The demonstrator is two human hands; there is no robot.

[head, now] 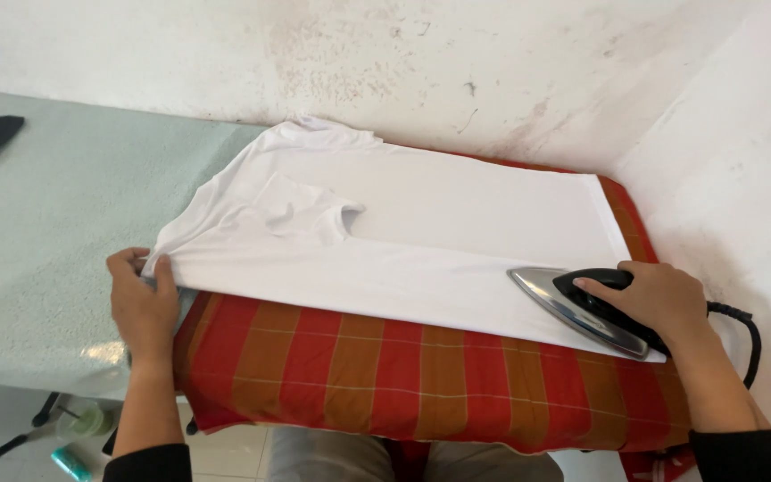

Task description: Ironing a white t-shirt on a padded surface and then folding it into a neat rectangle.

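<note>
Two hands at work: left hand [142,299] pinched the limp white shirt [421,232] spread on the red checked counter [421,379]; right hand [658,299] gripped the iron [573,308] handle (likely heavy, hot-soled)

- Bright, even daylight fills the scene; no lamp shows.
- The white shirt [421,232] is nearly washed out, its folds marked only by faint grey shadows.
- A small glare spot sits on the pale green surface [46,232] at 8 o'clock.
- The iron [586,308] has a soft sheen along its metal plate at 4 o'clock.
- Shadows are soft and short under both hands.
- Focus is sharp centrally; straight edges bow slightly towards the corners.
</note>
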